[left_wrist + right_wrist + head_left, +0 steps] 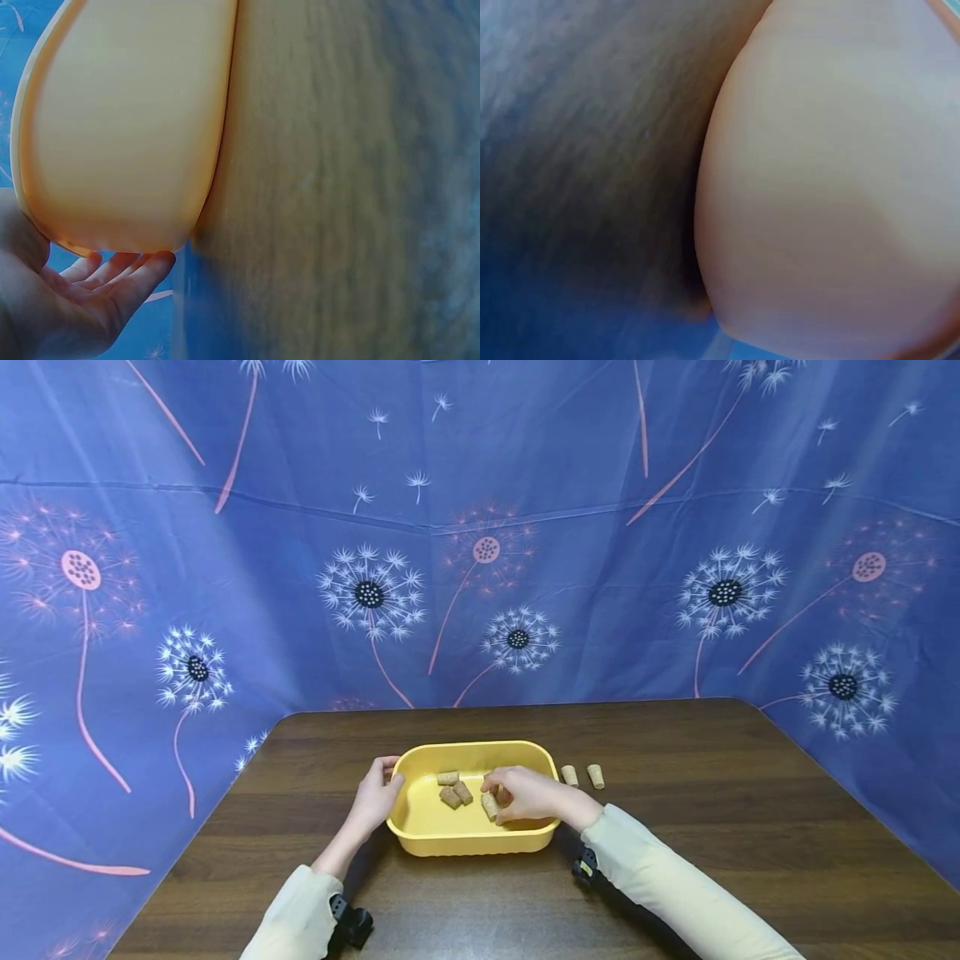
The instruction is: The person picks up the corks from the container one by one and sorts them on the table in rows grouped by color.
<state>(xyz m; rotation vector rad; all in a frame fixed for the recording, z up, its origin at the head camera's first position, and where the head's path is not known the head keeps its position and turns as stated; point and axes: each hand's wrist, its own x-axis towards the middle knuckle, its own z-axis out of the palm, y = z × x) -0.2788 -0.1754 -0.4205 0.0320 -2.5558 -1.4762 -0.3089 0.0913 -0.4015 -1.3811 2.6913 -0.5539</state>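
Observation:
A yellow plastic tub (472,846) stands on the table in the head view. My left hand (375,797) holds its left end, thumb at the rim and fingers against the outer wall. The left wrist view shows that hand (82,300) touching the tub's end wall (127,135). My right hand (528,793) reaches inside over the tub's right side and pinches a cork (490,807) between thumb and fingers. Left of it, a pale cork (447,777) and two browner corks (450,797) lie on the tub floor. The right wrist view shows only the tub's outer wall (817,180), not the hand.
Two more corks (596,777) stand on the dark wooden table (712,793) just right of the tub. A blue cloth with dandelion prints (480,460) hangs behind the table. Black wrist cameras (352,924) are strapped over both pale sleeves.

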